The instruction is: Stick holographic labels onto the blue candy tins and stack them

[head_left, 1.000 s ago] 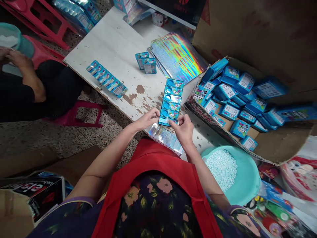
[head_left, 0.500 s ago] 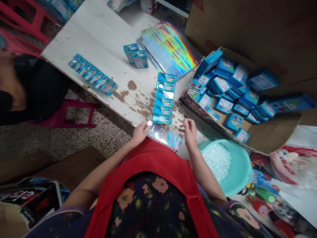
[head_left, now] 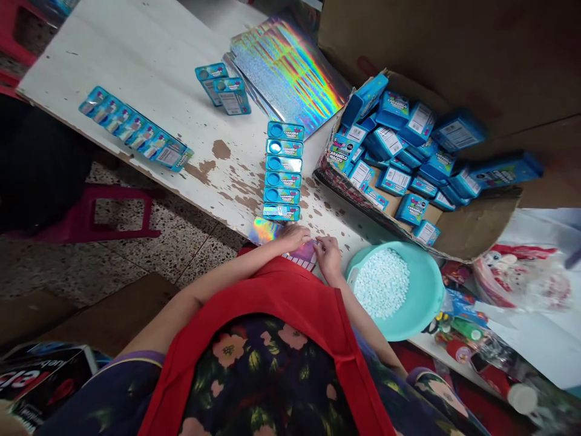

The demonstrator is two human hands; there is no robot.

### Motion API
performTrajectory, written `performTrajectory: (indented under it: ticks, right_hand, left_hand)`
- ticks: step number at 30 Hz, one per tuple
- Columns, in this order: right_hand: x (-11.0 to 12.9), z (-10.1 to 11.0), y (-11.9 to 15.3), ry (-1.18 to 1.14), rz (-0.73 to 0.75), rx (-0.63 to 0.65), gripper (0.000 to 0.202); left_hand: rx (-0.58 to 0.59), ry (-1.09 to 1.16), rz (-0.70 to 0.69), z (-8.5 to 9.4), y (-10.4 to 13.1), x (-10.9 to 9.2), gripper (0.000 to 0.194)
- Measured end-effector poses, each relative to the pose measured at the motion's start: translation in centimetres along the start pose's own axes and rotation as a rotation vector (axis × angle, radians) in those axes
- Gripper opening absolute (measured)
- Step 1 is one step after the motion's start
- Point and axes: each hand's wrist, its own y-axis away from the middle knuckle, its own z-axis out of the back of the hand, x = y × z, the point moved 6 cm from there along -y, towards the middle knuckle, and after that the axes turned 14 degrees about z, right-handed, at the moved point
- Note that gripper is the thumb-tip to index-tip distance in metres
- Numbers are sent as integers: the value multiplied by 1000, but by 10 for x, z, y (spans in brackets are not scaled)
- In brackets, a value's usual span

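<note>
At the table's front edge, in front of the red apron, lies a shiny holographic sheet (head_left: 265, 230) with a row of white marks along its near edge. My left hand (head_left: 294, 237) reaches across it, its fingers bent together at the right end. There my right hand (head_left: 328, 255) meets it, thumb and index finger pinched at the sheet's edge. Whether a small piece is between the fingertips I cannot make out. Just beyond the hands stands a column of several blue candy tins (head_left: 282, 180), each with a round spot on its upturned narrow side.
Another row of blue tins (head_left: 136, 129) sits at the left, and two tins (head_left: 232, 95) stand farther back beside stacked holographic sheets (head_left: 285, 66). To the right are a carton (head_left: 488, 233) of blue tins and a turquoise basin (head_left: 426, 297) holding small white candies (head_left: 382, 283).
My left hand has moved from the sheet's left corner to its right end. My right hand has come in to meet it. The view has shifted, and surroundings appear farther left.
</note>
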Motion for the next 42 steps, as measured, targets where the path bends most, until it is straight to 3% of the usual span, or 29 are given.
performTrajectory:
  ticks: [4,8,13,16,19,21,24,29,32,34,37,40,42]
  right_hand:
    - [15,-6,15,298,131,100,38]
    - [19,-10,25,328,238,213,34]
    - [31,17,27,183,221,101,19]
    - [46,43,23,-77,112,-17,22]
    - [59,69,17,-366,-57,-141,25]
    - [70,82,13,-491,-117,-187,26]
    - [91,92,5,-567,-128,-214,22]
    - [144,88,-31,-488,89,-288,15]
    - [171,72,-66,-433,206,-318,14]
    - [179,60,-86,-376,238,-345,15]
    - [178,45,-104,-307,251,-391,16]
    - [168,36,-108,-311,197,-432,17]
    - [159,31,-107,-371,87,-461,29]
  left_hand:
    - [6,49,63,-1,-1,4,30]
    - [-2,57,79,-6,-8,7,32]
    - [-17,83,93,-2,-4,4,29]
    - [-51,289,-1,15,15,-11,28]
    - [96,681,-128,34,45,-32,33]
    - [191,806,-109,47,68,-42,29]
    - [110,751,18,77,100,-46,24]
    - [-246,509,95,148,134,-23,22]
    - [-350,539,157,182,132,8,20]
    - [-379,552,162,196,122,28,20]
    - [-382,545,107,199,101,47,16]
    - [-404,585,78,183,82,55,16]
    - [-454,596,142,169,74,57,17]
